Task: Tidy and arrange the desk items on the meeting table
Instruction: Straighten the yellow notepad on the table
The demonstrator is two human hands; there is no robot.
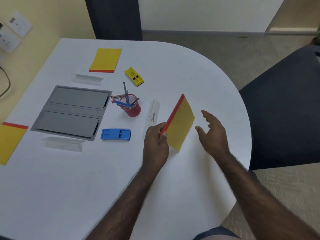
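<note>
Left hand (155,139) pinches the tilted yellow notepad (181,123) right of the name card (152,115); right hand (212,130), fingers spread, should steady it flat.

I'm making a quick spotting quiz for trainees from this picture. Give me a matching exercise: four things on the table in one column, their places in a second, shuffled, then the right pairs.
Things:
1. blue stapler
2. yellow stapler
3. red pen cup
4. notepad with red edge

Places:
A. held up in the left hand
B. just right of the grey tray, pens standing in it
C. at the tray's near right corner
D. beyond the pen cup, towards the far edge

Pairs: 1-C, 2-D, 3-B, 4-A
</note>
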